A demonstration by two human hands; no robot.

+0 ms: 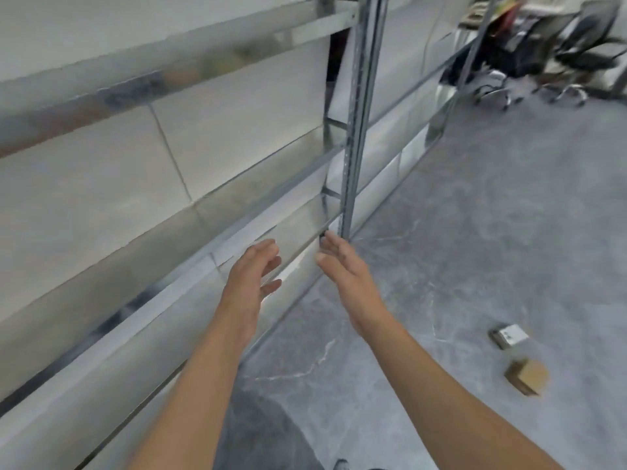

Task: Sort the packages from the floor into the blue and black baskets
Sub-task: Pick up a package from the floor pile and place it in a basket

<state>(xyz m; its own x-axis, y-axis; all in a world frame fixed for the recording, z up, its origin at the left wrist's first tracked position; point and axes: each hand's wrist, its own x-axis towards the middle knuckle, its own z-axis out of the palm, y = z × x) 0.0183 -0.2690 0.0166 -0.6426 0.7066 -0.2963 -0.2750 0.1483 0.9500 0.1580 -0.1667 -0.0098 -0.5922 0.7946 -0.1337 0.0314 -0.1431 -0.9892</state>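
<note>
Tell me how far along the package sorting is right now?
Done: nothing I can confirm; no basket is in view. In hand: nothing; the left hand and right hand are both open and empty, held out beside the metal shelf. Left: at least two packages, a white package and a brown package, lie on the floor, waiting to be picked up and sorted.
</note>
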